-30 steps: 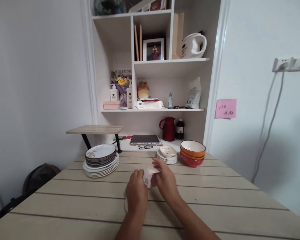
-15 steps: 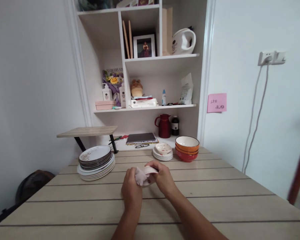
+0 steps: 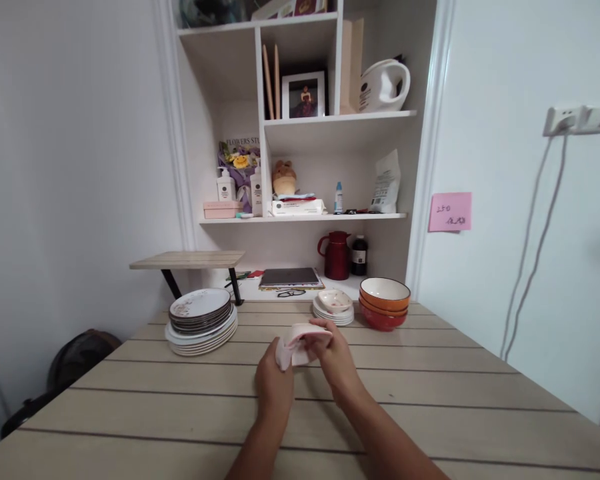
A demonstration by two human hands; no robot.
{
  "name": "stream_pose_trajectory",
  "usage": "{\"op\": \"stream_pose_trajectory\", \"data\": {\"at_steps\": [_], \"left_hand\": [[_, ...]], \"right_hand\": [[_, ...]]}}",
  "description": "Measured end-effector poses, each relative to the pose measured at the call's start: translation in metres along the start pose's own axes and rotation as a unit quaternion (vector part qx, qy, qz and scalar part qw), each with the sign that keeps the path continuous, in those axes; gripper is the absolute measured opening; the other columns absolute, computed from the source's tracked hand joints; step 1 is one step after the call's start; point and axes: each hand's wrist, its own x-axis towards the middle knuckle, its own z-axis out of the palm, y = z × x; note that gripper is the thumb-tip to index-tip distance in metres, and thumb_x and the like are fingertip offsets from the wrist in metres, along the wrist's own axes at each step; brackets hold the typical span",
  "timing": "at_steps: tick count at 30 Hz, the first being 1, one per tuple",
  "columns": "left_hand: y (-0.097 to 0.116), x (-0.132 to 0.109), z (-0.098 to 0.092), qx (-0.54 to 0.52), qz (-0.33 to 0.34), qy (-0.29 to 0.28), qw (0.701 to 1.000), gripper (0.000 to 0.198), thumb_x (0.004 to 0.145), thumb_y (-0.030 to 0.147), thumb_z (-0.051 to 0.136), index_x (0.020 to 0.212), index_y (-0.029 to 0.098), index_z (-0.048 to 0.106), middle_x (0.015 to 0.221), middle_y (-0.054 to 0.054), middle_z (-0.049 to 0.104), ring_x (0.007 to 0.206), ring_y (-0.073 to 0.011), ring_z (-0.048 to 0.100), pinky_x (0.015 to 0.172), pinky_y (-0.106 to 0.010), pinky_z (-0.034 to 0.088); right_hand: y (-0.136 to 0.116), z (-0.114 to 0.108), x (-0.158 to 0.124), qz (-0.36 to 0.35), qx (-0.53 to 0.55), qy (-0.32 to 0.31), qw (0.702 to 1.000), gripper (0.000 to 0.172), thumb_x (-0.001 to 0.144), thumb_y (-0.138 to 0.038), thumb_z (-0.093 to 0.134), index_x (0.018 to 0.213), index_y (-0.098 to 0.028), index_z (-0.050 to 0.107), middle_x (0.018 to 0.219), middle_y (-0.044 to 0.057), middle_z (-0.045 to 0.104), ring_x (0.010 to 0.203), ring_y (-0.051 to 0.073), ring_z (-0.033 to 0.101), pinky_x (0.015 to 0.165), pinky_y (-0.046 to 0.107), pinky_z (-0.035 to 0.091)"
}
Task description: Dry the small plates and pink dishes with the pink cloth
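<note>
Above the middle of the table, my right hand (image 3: 339, 365) grips the rim of a small white bowl (image 3: 300, 331) with a pinkish edge. The bowl is tilted on its side. My left hand (image 3: 274, 383) is closed round a pale, thin cloth (image 3: 282, 355), pressed against the bowl's left side. Fingers of both hands are partly hidden behind the bowl and cloth. Just beyond, a small square dish (image 3: 335, 300) sits on a stack of small white plates (image 3: 333, 315).
Orange and red bowls (image 3: 384, 303) are nested at the back right of the wooden table (image 3: 180, 407). Several large plates (image 3: 201, 323) are stacked at the left, near a small raised stand (image 3: 187, 260). Behind are glasses (image 3: 291, 293), a laptop (image 3: 290, 277) and a red jug (image 3: 337, 256).
The small bowl has been turned, so its pinkish rim and underside curve show differently. Less cloth is visible at my left hand. The whole view has shifted slightly, moving things rightward.
</note>
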Motion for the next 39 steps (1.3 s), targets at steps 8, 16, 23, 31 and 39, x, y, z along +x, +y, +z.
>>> {"op": "stream_pose_trajectory", "data": {"at_steps": [8, 16, 23, 31, 39], "left_hand": [[0.011, -0.008, -0.014, 0.308, 0.109, -0.001, 0.945, 0.026, 0.083, 0.006, 0.050, 0.100, 0.022, 0.062, 0.100, -0.004, 0.066, 0.098, -0.0189, 0.061, 0.074, -0.026, 0.039], [0.014, -0.008, -0.018, 0.281, 0.125, -0.001, 0.952, 0.024, 0.082, 0.006, 0.051, 0.094, 0.023, 0.062, 0.094, -0.003, 0.066, 0.091, -0.0183, 0.061, 0.068, -0.025, 0.036], [0.001, 0.004, -0.008, -0.080, -0.035, 0.022, 0.996, 0.023, 0.077, 0.037, 0.062, 0.090, 0.019, 0.067, 0.082, -0.005, 0.072, 0.077, -0.0209, 0.066, 0.067, -0.026, 0.046], [0.006, 0.000, -0.004, -0.116, -0.053, 0.018, 0.992, 0.026, 0.076, 0.039, 0.061, 0.085, 0.015, 0.070, 0.081, -0.009, 0.073, 0.078, -0.0244, 0.068, 0.069, -0.031, 0.050], [0.010, -0.010, -0.011, 0.273, 0.100, -0.023, 0.957, 0.026, 0.083, 0.009, 0.052, 0.102, 0.023, 0.063, 0.100, -0.005, 0.066, 0.099, -0.0206, 0.060, 0.076, -0.028, 0.040]], "right_hand": [[-0.007, -0.005, -0.004, -0.206, -0.329, -0.025, 0.921, 0.039, 0.072, -0.006, 0.048, 0.101, -0.023, 0.067, 0.105, 0.006, 0.069, 0.099, 0.022, 0.060, 0.088, 0.032, 0.043], [-0.008, -0.008, -0.001, -0.193, -0.261, -0.059, 0.944, 0.033, 0.067, -0.007, 0.046, 0.084, -0.022, 0.070, 0.086, 0.004, 0.070, 0.085, 0.021, 0.060, 0.078, 0.030, 0.041], [-0.008, 0.011, -0.009, 0.069, 0.137, -0.054, 0.987, 0.019, 0.068, -0.021, 0.059, 0.085, -0.020, 0.066, 0.064, -0.003, 0.060, 0.059, 0.014, 0.049, 0.057, 0.024, 0.036], [0.001, 0.011, -0.007, 0.107, 0.156, -0.031, 0.981, 0.030, 0.066, -0.030, 0.069, 0.093, -0.018, 0.066, 0.080, 0.004, 0.068, 0.067, 0.016, 0.058, 0.061, 0.027, 0.044], [-0.007, 0.000, -0.008, -0.177, -0.249, -0.001, 0.952, 0.061, 0.060, -0.002, 0.043, 0.112, -0.025, 0.064, 0.114, 0.005, 0.065, 0.094, 0.020, 0.062, 0.080, 0.030, 0.046]]}}
